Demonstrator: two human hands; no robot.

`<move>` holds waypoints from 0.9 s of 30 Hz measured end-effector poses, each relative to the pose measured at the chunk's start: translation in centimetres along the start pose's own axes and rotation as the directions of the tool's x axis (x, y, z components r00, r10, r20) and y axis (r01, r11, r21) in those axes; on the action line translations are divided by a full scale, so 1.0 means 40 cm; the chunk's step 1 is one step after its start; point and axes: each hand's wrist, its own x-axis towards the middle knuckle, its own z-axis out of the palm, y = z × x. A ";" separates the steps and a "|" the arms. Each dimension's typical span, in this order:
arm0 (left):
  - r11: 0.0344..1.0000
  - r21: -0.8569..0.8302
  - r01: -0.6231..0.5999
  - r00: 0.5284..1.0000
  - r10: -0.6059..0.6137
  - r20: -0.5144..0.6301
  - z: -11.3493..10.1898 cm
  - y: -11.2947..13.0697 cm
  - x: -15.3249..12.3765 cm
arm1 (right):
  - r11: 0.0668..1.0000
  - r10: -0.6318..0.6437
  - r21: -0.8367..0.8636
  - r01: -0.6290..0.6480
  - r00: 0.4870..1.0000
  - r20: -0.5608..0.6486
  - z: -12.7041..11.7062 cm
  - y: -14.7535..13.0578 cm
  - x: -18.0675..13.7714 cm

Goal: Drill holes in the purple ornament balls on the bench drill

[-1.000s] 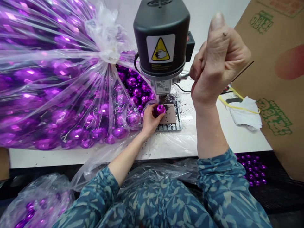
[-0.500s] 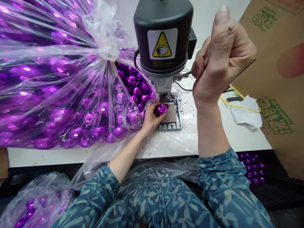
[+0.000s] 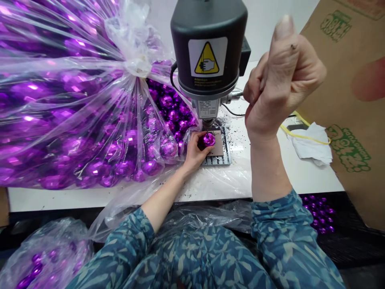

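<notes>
Pinched between the thumb and fingers of my left hand [image 3: 197, 150] is a shiny purple faceted ball [image 3: 209, 139]. It rests over a brown board [image 3: 219, 146] on the slotted metal base [image 3: 227, 156] of a bench drill press [image 3: 209, 52]. The chuck [image 3: 207, 123] is just above the ball; whether the bit touches it I cannot tell. Raised at the right of the machine, my right hand [image 3: 282, 78] is closed round its feed lever [image 3: 236, 95], most of which the fingers hide.
A big clear bag [image 3: 138, 68] of purple balls fills the left of the white table [image 3: 309, 176]. At right are a cardboard box [image 3: 357, 132] and a white cloth [image 3: 313, 142] with a yellow strap. Dark shavings surround the base. Below sit another bag [image 3: 48, 249] and more purple balls [image 3: 319, 212].
My left hand and the ball have shifted slightly to the right. My right hand has come down a little, still closed on the lever.
</notes>
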 end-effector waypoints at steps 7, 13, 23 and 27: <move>0.999 -0.027 -0.022 1.000 0.022 -0.010 0.007 -0.014 -0.001 | 0.998 0.035 0.052 -0.034 0.999 -0.025 -0.040 -0.004 -0.058; 0.999 -0.029 -0.030 0.999 0.029 -0.019 0.008 -0.016 -0.003 | 0.996 0.038 0.078 -0.033 0.997 -0.062 -0.062 0.019 -0.087; 0.999 -0.018 -0.033 0.999 0.032 -0.035 0.010 -0.017 -0.005 | 0.999 -0.003 0.053 0.010 0.992 -0.128 -0.078 0.056 -0.117; 0.999 -0.032 -0.023 0.999 0.022 -0.030 0.010 -0.016 -0.005 | 0.984 -0.139 0.101 0.145 0.988 -0.064 -0.087 0.066 -0.125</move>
